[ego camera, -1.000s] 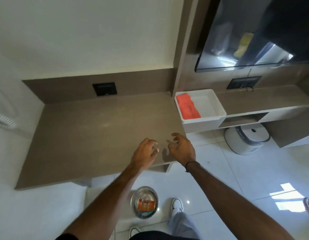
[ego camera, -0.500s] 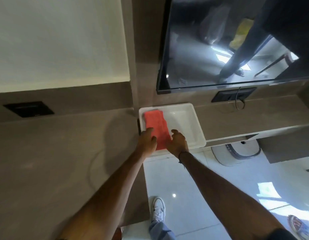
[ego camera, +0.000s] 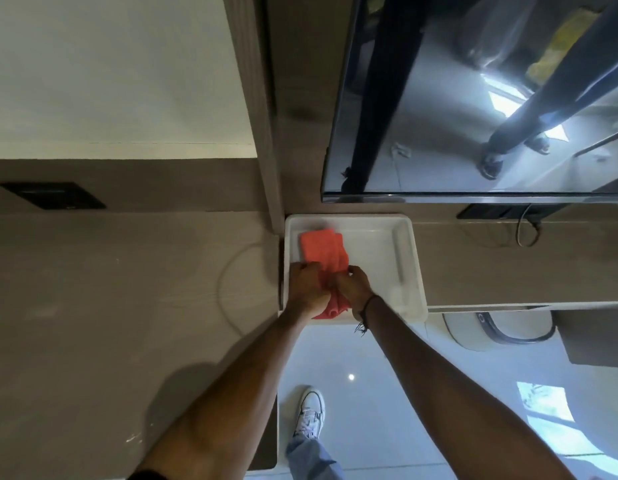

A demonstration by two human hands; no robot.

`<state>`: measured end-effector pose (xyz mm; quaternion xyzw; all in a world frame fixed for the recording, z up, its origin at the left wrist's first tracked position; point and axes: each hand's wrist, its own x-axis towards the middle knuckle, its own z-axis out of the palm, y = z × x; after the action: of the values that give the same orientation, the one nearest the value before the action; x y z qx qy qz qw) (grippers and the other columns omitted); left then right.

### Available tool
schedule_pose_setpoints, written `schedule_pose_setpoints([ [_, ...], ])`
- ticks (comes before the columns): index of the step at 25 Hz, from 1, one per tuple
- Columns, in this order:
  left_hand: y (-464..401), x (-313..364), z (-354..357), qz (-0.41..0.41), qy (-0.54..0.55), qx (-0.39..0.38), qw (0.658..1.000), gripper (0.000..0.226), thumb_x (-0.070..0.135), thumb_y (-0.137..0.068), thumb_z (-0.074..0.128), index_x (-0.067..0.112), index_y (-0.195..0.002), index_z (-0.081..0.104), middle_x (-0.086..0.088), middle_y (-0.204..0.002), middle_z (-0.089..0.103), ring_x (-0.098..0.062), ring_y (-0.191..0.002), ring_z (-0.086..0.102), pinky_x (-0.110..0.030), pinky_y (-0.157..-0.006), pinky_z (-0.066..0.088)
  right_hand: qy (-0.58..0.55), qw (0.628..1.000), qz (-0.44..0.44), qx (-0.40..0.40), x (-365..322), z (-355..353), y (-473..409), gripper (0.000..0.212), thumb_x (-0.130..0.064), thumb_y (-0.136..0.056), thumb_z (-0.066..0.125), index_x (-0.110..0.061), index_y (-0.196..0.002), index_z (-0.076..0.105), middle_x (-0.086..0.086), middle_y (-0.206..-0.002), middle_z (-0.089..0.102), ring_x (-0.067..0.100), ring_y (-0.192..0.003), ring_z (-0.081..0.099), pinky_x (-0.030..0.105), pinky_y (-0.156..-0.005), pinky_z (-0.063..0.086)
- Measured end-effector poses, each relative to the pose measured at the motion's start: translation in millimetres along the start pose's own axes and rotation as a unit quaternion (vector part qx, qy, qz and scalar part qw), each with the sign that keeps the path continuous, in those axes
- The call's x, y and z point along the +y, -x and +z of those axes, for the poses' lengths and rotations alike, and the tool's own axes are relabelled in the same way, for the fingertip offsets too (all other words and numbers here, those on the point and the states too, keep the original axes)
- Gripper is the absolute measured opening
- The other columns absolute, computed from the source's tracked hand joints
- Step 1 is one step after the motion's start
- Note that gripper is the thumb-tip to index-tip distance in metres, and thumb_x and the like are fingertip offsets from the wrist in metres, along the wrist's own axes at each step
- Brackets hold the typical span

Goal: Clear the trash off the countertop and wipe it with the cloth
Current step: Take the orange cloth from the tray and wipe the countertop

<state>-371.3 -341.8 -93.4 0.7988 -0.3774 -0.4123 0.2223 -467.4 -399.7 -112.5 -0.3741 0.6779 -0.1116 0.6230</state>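
- I see both hands in the white tray (ego camera: 409, 268), which sits at the right end of the brown worktop (ego camera: 127, 306).
- My left hand (ego camera: 307, 285) has its fingers curled tight on the red cloth (ego camera: 323, 245), bunching its near part.
- My right hand (ego camera: 352, 287) grips the same cloth from the other side, fingers closed.
- The cloth's far part lies flat on the tray floor, by its left wall.
- A dark cord circles the right wrist.

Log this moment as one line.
step: picking up cloth | left hand: on cloth | right hand: on cloth | cloth in tray
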Motion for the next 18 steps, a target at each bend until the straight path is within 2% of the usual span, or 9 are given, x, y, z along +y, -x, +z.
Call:
schedule_pose_setpoints([
  [1,9,1,-8,0.002,0.024,-0.005,1.000,0.041,-0.010,-0.073,0.055,0.007,-0.108,0.068,-0.012,-0.120,0.056,-0.023,-0.116,0.059,-0.008,-0.086,0.048,-0.036,0.999,0.005,-0.019,-2,0,8,0.042,-0.006,-0.076,0.063,0.001,-0.118,0.065,0.021,-0.113,0.072,0.032,-0.092,0.069,0.039,-0.081,0.059],
  [2,20,1,-16,0.014,0.047,-0.002,0.999,0.052,-0.009,-0.069,0.054,0.008,-0.116,0.068,-0.011,-0.126,0.055,-0.023,-0.119,0.058,-0.009,-0.091,0.046,-0.065,0.997,0.004,-0.036,-4,1,20,0.038,-0.005,-0.078,0.063,0.002,-0.115,0.066,0.025,-0.114,0.072,0.032,-0.090,0.069,0.039,-0.079,0.059],
  [5,61,-9,-42,0.065,0.113,0.016,0.991,0.073,0.002,-0.058,0.047,0.008,-0.128,0.064,-0.012,-0.140,0.049,-0.026,-0.124,0.057,-0.032,-0.109,0.048,-0.112,0.989,-0.033,-0.091,-1,8,64,0.043,-0.014,-0.084,0.067,-0.007,-0.127,0.062,0.018,-0.119,0.072,0.032,-0.102,0.070,0.040,-0.084,0.059],
  [8,102,-43,-72,0.092,0.116,0.052,0.988,0.074,0.002,-0.061,0.047,0.018,-0.131,0.062,-0.001,-0.137,0.047,-0.023,-0.121,0.059,-0.039,-0.106,0.054,-0.077,0.987,-0.076,-0.116,13,32,111,0.050,-0.020,-0.083,0.071,-0.017,-0.131,0.059,0.009,-0.122,0.071,0.031,-0.107,0.070,0.046,-0.091,0.059],
  [11,132,-88,-98,0.084,0.071,0.072,0.991,0.073,0.001,-0.065,0.048,0.020,-0.135,0.060,0.000,-0.137,0.046,-0.024,-0.123,0.058,-0.040,-0.110,0.051,-0.008,0.989,-0.099,-0.112,35,72,146,0.047,-0.021,-0.084,0.074,-0.018,-0.129,0.060,0.008,-0.122,0.071,0.019,-0.095,0.070,0.031,-0.075,0.058],
  [13,145,-113,-107,0.067,0.024,0.028,0.997,0.074,-0.006,-0.071,0.049,0.016,-0.141,0.056,-0.008,-0.149,0.042,-0.028,-0.136,0.050,-0.038,-0.119,0.041,0.062,0.991,-0.106,-0.060,53,93,162,0.053,-0.025,-0.083,0.074,-0.018,-0.133,0.056,0.009,-0.123,0.070,0.021,-0.094,0.067,0.030,-0.078,0.053],
  [15,162,-136,-110,0.069,-0.030,-0.012,0.997,0.073,-0.005,-0.079,0.054,0.018,-0.148,0.049,-0.011,-0.161,0.031,-0.029,-0.150,0.032,-0.032,-0.124,0.028,0.150,0.981,-0.115,0.037,75,105,183,0.063,-0.032,-0.082,0.071,-0.018,-0.139,0.049,0.013,-0.124,0.068,0.030,-0.104,0.066,0.034,-0.084,0.051],
  [17,185,-155,-112,0.108,-0.067,0.009,0.992,0.066,0.006,-0.086,0.059,0.019,-0.150,0.047,-0.011,-0.163,0.030,-0.028,-0.154,0.023,-0.034,-0.127,0.022,0.203,0.957,-0.157,0.135,102,111,209,0.066,-0.037,-0.081,0.066,-0.017,-0.140,0.045,0.014,-0.124,0.066,0.035,-0.113,0.063,0.043,-0.092,0.053],
  [18,199,-164,-115,0.140,-0.068,0.033,0.987,0.061,0.008,-0.087,0.060,0.017,-0.147,0.050,-0.012,-0.159,0.037,-0.027,-0.152,0.028,-0.035,-0.127,0.026,0.213,0.942,-0.184,0.184,117,115,225,0.062,-0.038,-0.080,0.064,-0.017,-0.135,0.047,0.012,-0.120,0.067,0.034,-0.111,0.062,0.047,-0.093,0.053],
])
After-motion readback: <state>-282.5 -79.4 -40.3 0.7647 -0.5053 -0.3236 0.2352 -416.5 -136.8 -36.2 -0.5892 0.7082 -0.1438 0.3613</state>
